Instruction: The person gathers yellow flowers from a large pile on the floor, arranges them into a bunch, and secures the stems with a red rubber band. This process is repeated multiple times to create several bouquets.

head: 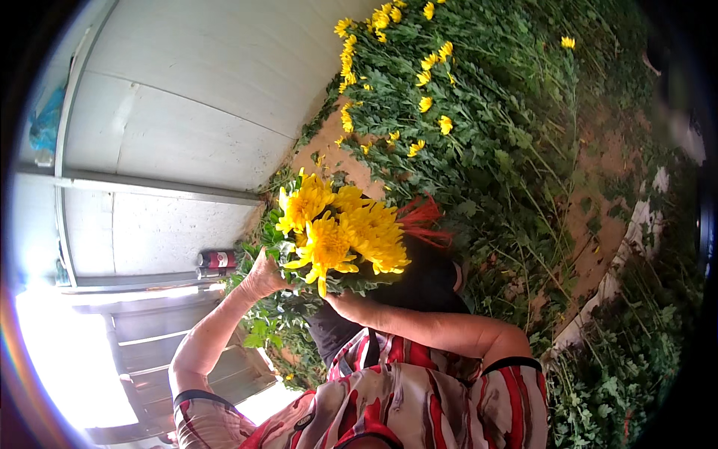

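Note:
A bunch of yellow chrysanthemums (342,230) with green leaves is held up before my body, its blooms facing the camera. My left hand (265,276) is on the leafy left side of the bunch, its thumb raised along the leaves. At the lower edge of the bunch, my right hand (349,306) is closed around the stems, with its fingers partly hidden under the leaves. A tuft of red strands (425,221) shows just right of the blooms, over my dark-clothed leg.
Many cut chrysanthemum stems (493,112) lie heaped on the brown floor (336,151) ahead and to the right. A pale panel wall (196,112) with metal rails stands at left. A dark red can or bottle (217,259) is near its base. Whitish sheeting (611,280) runs along the right.

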`<state>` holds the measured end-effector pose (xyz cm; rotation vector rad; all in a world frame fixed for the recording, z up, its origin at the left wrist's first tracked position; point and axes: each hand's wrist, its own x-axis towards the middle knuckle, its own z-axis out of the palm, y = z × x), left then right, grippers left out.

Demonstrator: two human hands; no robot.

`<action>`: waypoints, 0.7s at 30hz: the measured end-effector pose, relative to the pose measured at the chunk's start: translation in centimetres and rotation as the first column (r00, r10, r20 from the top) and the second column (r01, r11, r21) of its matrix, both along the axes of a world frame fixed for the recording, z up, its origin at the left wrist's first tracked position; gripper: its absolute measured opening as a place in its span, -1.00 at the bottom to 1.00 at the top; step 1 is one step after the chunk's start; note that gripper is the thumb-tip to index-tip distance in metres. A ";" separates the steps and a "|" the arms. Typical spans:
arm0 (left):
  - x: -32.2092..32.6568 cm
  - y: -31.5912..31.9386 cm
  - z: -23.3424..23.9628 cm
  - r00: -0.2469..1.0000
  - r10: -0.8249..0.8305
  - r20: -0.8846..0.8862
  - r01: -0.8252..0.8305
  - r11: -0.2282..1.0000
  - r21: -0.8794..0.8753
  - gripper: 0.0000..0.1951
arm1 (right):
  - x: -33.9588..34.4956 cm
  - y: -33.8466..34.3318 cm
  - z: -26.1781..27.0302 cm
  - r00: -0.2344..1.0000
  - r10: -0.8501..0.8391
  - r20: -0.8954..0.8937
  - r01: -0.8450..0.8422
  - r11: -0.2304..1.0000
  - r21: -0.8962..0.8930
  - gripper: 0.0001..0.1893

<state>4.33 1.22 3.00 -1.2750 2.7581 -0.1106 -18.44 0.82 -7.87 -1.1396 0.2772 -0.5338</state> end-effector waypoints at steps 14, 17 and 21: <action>-8.9 -6.6 -0.7 0.912 0.338 -0.235 -0.252 0.910 0.329 0.40 | -7.1 -2.1 1.0 0.974 0.158 -0.165 -0.185 0.969 -0.165 -0.72; -8.9 -7.8 0.2 0.901 0.390 -0.193 -0.274 0.853 0.443 0.46 | -12.4 -3.6 4.8 0.862 -0.507 0.008 0.462 0.779 -0.425 -0.66; -9.1 -7.5 -0.4 0.807 0.523 -0.276 -0.250 0.725 0.642 0.56 | -15.5 -8.5 5.6 0.496 -0.860 0.118 0.654 0.281 -0.702 -0.06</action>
